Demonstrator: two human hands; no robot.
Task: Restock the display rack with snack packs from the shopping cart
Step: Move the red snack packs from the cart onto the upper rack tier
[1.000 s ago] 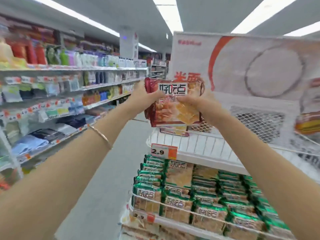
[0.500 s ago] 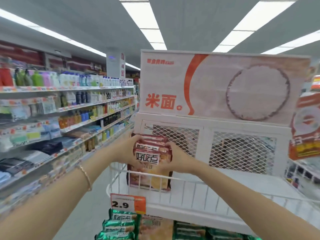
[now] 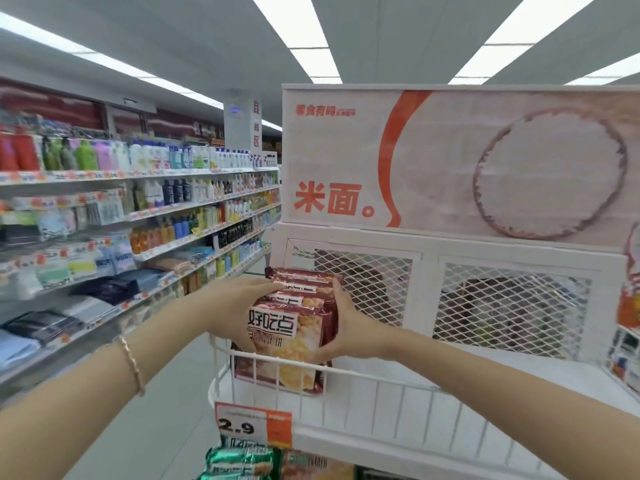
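Observation:
A stack of several red snack packs (image 3: 287,336) stands upright at the left end of the white wire display rack's top shelf (image 3: 398,398), behind the front rail. My left hand (image 3: 239,299) presses the stack's left side and top. My right hand (image 3: 349,332) clasps its right side. Both hands hold the stack between them. The shopping cart is out of view.
A rice poster (image 3: 450,161) tops the rack above a white mesh back panel (image 3: 512,313). An orange 2.9 price tag (image 3: 252,424) hangs on the rail. Green snack packs (image 3: 242,460) fill the shelf below. A long aisle shelf of bottles (image 3: 156,188) runs along the left.
Both hands carried the red packs from in front of the poster down onto the top shelf's left end. The view tilted upward, so the green packs below mostly left the frame.

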